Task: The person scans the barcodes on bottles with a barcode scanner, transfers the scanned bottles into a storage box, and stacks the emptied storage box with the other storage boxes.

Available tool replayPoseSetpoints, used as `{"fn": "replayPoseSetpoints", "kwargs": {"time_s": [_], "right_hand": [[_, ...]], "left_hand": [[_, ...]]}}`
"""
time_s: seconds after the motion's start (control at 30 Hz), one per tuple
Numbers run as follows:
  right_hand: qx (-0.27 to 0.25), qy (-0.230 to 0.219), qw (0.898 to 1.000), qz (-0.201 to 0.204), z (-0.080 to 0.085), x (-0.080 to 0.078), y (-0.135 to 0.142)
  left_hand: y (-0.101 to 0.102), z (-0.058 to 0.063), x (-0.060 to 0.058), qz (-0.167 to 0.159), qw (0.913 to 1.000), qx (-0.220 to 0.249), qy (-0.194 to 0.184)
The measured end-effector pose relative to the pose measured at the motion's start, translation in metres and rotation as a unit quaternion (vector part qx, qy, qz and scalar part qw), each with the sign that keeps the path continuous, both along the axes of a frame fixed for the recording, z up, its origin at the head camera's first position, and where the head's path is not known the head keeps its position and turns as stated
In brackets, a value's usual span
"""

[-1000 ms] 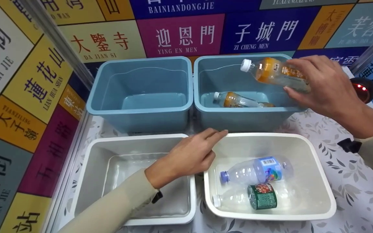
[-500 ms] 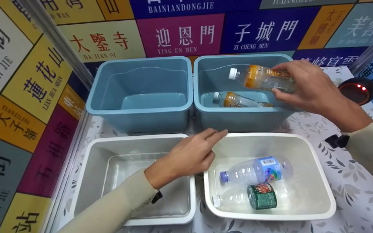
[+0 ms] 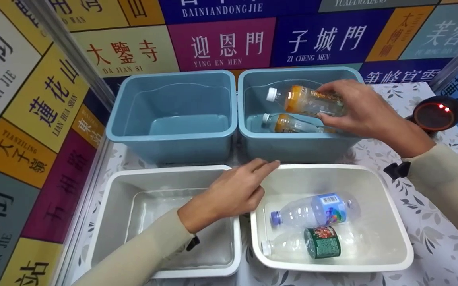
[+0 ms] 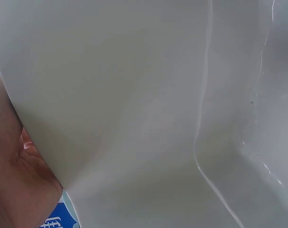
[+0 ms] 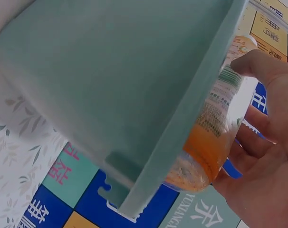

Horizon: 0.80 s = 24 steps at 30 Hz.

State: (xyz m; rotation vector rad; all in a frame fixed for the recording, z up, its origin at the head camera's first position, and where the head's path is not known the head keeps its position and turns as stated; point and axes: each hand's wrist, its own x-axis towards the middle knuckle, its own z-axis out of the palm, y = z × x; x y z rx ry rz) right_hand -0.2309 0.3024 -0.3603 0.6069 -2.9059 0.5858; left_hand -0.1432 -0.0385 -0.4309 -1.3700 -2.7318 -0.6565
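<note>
My right hand [image 3: 360,107] grips a clear plastic bottle [image 3: 294,99] with an orange label and white cap. It lies nearly level over the right blue bin [image 3: 292,149], cap to the left. In the right wrist view the bin wall hides part of this bottle [image 5: 213,118]. A similar orange-labelled bottle [image 3: 288,124] lies inside that bin. My left hand [image 3: 233,188] rests at the neighbouring rims of the two white bins, index finger stretched out, holding nothing. Inside the right white bin [image 3: 404,238] lie a purple-capped bottle [image 3: 302,210] and a green-labelled bottle [image 3: 322,243].
The left blue bin [image 3: 173,149] stands beside the right one. In front of it is the left white bin [image 3: 235,250]. A round black device [image 3: 437,113] with red lights sits at the right on the leaf-patterned cloth [image 3: 445,238]. Printed panels [image 3: 221,43] enclose the back and sides.
My right hand has carried the orange-labelled bottle left and down, from the right blue bin's right side to above its middle. My left hand and the other bottles have stayed put.
</note>
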Motion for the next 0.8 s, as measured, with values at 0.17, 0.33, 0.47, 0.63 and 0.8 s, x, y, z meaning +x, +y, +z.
{"fn": "replayPoseSetpoints", "kwargs": {"time_s": [0.17,0.33,0.47,0.63,0.8], "right_hand": [[-0.011,-0.02,1.0,0.011,-0.004,-0.001,-0.006],[-0.017,-0.042,0.999,0.018,-0.007,-0.003,-0.011],[-0.016,-0.054,0.998,0.016,-0.007,-0.004,-0.012],[-0.011,-0.057,0.998,0.018,-0.007,-0.004,-0.012],[-0.005,-0.059,0.998,0.023,-0.007,-0.004,-0.012]], "left_hand": [[0.0,-0.001,0.0,-0.001,1.0,0.0,0.0],[-0.001,0.0,0.0,-0.004,1.0,-0.002,0.003],[-0.001,0.0,0.0,-0.007,1.0,0.001,0.004],[-0.002,0.0,0.0,-0.006,1.0,0.003,0.002],[-0.001,0.0,0.0,-0.006,1.0,0.0,0.001]]}}
